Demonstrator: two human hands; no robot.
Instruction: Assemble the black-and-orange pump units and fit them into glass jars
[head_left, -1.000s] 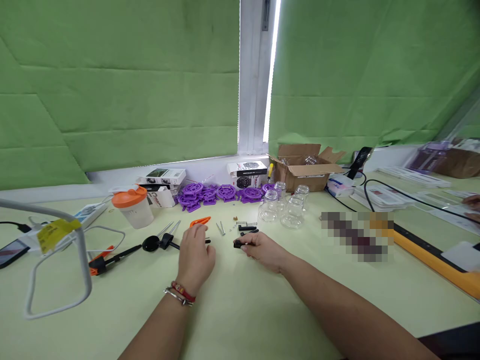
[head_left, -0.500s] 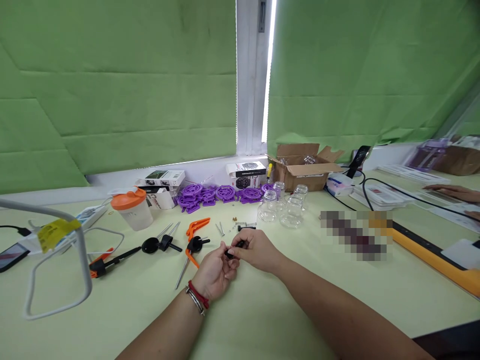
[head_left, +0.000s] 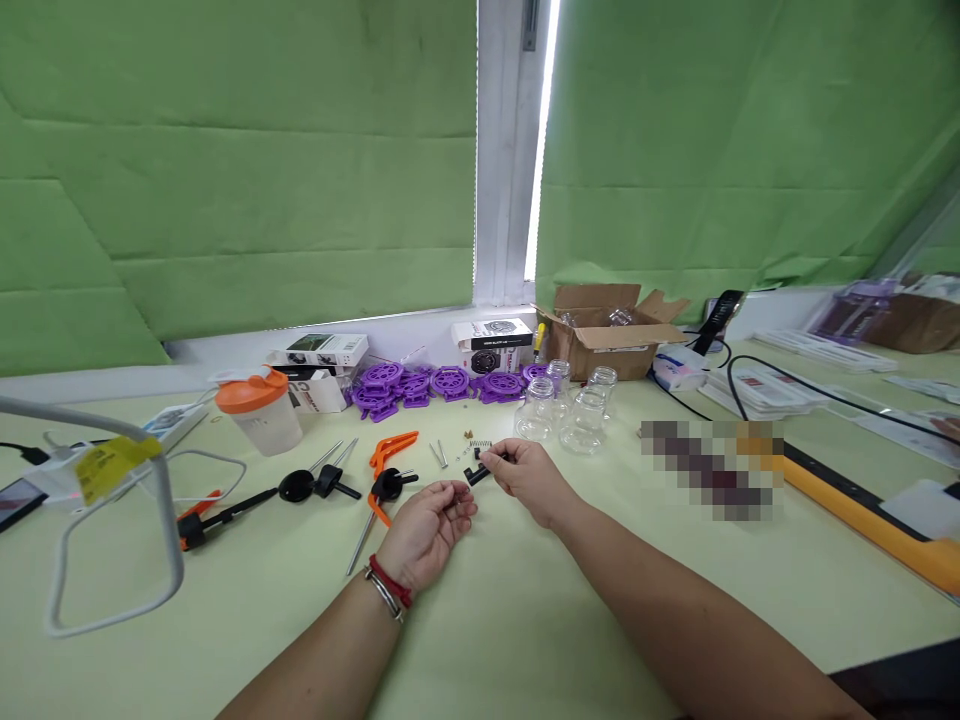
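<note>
My right hand [head_left: 525, 478] pinches a long black part [head_left: 477, 474] over the table, right of the loose small parts. Just left of it, my left hand [head_left: 433, 520] is turned palm up, its fingers curled and the thumb near the index finger; whatever they may hold is hidden. Beyond the hands lie a spring [head_left: 481, 443], small brass-coloured bits [head_left: 469, 434] and metal pins [head_left: 439, 455]. An orange bracket [head_left: 391, 448] and a black round part with a rod [head_left: 388, 485] lie left of my left hand.
Glass jars [head_left: 583, 425], purple plastic parts [head_left: 450, 382] and an open cardboard box [head_left: 611, 335] stand along the back. An orange-lidded cup [head_left: 262, 415], black parts [head_left: 297, 487] and a grey wire frame [head_left: 171, 530] are left. A yellow-and-black tool [head_left: 870, 510] lies right.
My hands have moved apart. My right hand has shifted right and now has the long black part in its fingers; the dark piece earlier between both hands no longer shows there.
</note>
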